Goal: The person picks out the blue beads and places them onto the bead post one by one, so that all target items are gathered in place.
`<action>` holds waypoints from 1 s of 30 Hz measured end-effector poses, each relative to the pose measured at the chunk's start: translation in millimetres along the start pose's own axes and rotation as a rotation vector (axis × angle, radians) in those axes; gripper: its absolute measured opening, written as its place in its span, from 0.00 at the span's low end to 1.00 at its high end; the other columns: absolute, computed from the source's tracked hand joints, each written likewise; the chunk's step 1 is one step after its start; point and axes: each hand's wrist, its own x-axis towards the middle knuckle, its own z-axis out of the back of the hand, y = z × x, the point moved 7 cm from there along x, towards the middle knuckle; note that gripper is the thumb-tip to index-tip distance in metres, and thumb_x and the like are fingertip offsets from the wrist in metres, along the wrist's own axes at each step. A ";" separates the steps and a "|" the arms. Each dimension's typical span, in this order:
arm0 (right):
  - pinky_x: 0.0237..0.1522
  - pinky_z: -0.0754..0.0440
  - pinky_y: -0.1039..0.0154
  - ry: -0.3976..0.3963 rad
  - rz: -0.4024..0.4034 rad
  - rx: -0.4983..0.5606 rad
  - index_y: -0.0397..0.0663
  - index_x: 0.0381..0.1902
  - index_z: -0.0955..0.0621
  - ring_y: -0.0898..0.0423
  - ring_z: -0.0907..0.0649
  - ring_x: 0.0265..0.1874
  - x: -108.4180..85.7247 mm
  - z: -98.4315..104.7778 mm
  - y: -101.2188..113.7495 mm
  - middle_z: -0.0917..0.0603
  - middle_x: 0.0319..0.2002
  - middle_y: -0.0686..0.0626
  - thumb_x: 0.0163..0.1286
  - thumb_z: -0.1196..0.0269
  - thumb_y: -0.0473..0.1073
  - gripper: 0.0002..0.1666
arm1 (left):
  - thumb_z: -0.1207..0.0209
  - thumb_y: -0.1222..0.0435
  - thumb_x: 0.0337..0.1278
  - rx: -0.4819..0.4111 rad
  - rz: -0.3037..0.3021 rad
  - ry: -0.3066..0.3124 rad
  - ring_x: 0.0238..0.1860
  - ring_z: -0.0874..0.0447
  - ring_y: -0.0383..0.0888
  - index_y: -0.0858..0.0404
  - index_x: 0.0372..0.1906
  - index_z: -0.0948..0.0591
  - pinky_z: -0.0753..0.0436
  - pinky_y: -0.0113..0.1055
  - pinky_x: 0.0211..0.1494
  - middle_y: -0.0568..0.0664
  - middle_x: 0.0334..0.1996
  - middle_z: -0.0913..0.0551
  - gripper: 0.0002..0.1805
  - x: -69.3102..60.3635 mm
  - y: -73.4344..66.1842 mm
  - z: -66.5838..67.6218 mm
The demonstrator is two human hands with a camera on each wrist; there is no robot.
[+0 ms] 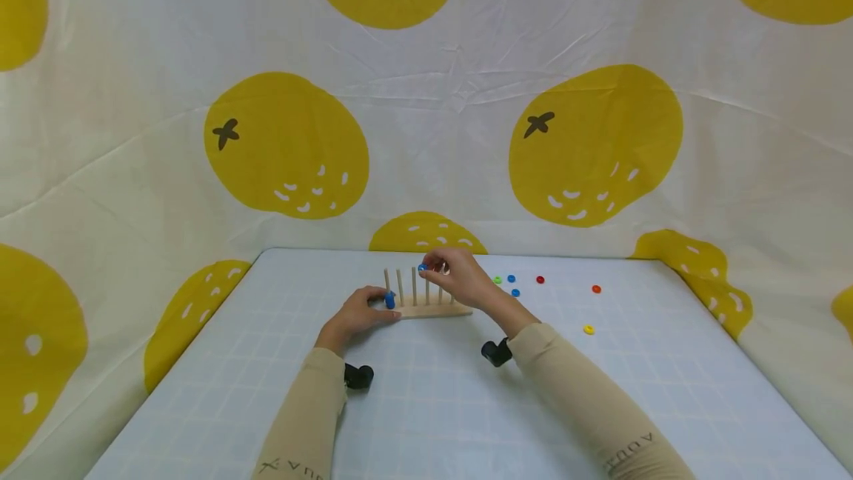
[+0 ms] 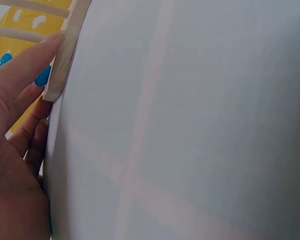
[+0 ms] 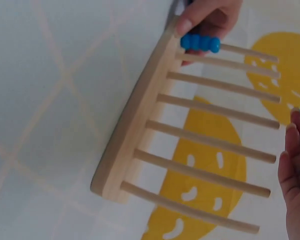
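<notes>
A wooden peg rack with several upright pegs stands toward the back of the table. Blue beads are stacked low on its leftmost peg; the other pegs look bare in the right wrist view. My left hand grips that end of the base, thumb at the front and fingers behind, close around the stack. Above the pegs, my right hand pinches one blue bead between thumb and fingertips, near the peg tops. Only an edge of this bead shows in the right wrist view, beside the fingers.
Loose beads lie to the right of the rack: a green one, two blue ones, a red one, an orange-red one and a yellow one nearer the front. Behind the table hangs a white cloth with yellow fruit prints.
</notes>
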 end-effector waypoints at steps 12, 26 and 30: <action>0.46 0.18 0.63 0.054 0.017 -0.023 0.42 0.48 0.16 0.56 0.19 0.40 23.8 -26.2 16.5 0.14 0.39 0.50 0.75 0.35 0.42 0.10 | 0.24 0.54 0.52 -0.010 -0.037 0.011 0.74 0.37 0.63 0.66 0.64 0.20 0.39 0.61 0.76 0.63 0.69 0.27 0.36 -0.6 -1.5 -2.2; 0.48 0.19 0.63 0.074 0.063 -0.047 0.41 0.47 0.16 0.50 0.17 0.44 43.7 -41.8 27.8 0.14 0.43 0.49 0.74 0.34 0.42 0.10 | 0.24 0.53 0.52 0.019 -0.059 0.013 0.72 0.34 0.63 0.65 0.62 0.19 0.37 0.61 0.75 0.62 0.68 0.25 0.35 0.2 -6.3 1.4; 0.47 0.19 0.64 0.075 0.058 -0.035 0.41 0.47 0.16 0.50 0.18 0.43 45.7 -47.0 25.2 0.14 0.43 0.48 0.74 0.34 0.41 0.09 | 0.24 0.54 0.51 0.005 -0.051 0.007 0.72 0.34 0.62 0.65 0.62 0.19 0.37 0.60 0.75 0.61 0.67 0.24 0.34 -0.2 -4.9 2.2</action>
